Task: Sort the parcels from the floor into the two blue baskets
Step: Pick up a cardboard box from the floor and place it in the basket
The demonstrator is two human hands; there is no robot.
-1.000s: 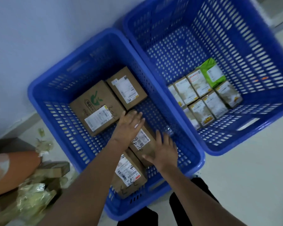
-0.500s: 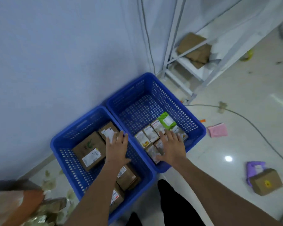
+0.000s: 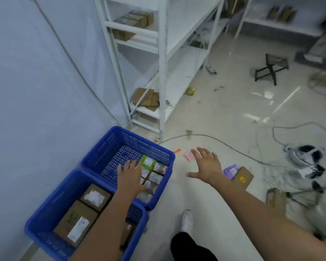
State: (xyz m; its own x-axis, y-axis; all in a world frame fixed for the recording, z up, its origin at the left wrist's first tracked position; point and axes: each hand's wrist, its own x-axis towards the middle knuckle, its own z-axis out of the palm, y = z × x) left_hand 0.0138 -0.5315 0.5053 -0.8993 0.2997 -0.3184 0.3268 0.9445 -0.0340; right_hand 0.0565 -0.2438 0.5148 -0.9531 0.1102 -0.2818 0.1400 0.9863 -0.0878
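**Fingers spread wide, nothing held**

The fingers of the right hand are spread flat and nothing is held in them. The left hand is also kept flat and empty, with its fingers straight.

Nearest, the near blue basket is seen by the wall. Brown boxes with white labels are packed inside it, and the left arm is stretched over it. Just behind, touching it, the far blue basket is set. Small parcels and one green parcel are lined up in its right part, and the left hand is held over them.

The right hand is held out over the floor. Beside its wrist a brown parcel and a purple parcel are left lying. A pink parcel is partly hidden by the fingertips.

Farther off, a white shelf rack is stood against the wall
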